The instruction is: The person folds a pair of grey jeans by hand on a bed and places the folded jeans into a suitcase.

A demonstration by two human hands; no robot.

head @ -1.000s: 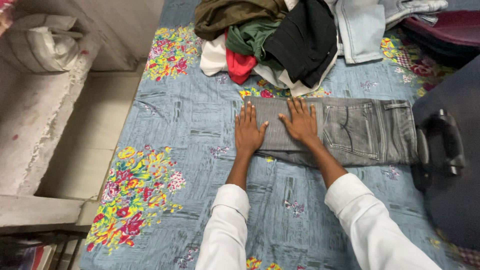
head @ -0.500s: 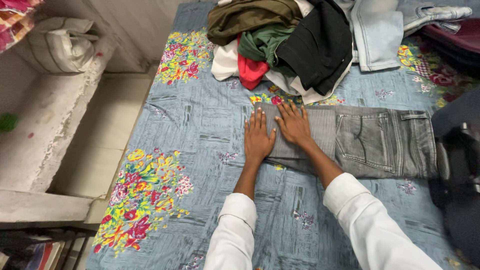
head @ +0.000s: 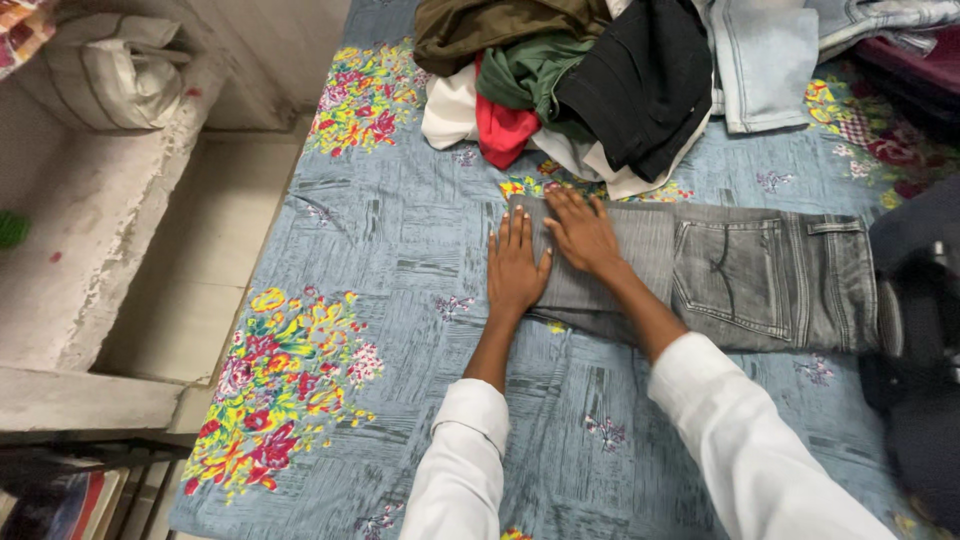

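Item: grey jeans (head: 720,280), folded lengthwise, lying flat across the bed (head: 400,250) on its blue floral sheet, waistband and back pocket toward the right, leg ends toward the left.

Hands: left hand (head: 517,265) flat on the leg-end edge, half on the sheet; right hand (head: 583,235) flat on the denim just beside it. Fingers of both spread and pressed down, gripping nothing.

Step, as judged: smoothing the leg end before a fold. A fold would call for pinching the leg hems and carrying them over toward the waistband.

Edges and room: pile of clothes (head: 570,80) lies close above the jeans, nearly touching the far edge. Dark bag (head: 915,340) crowds the waistband end. Open sheet lies left and toward the person; the bed's left edge drops to the floor (head: 200,270).
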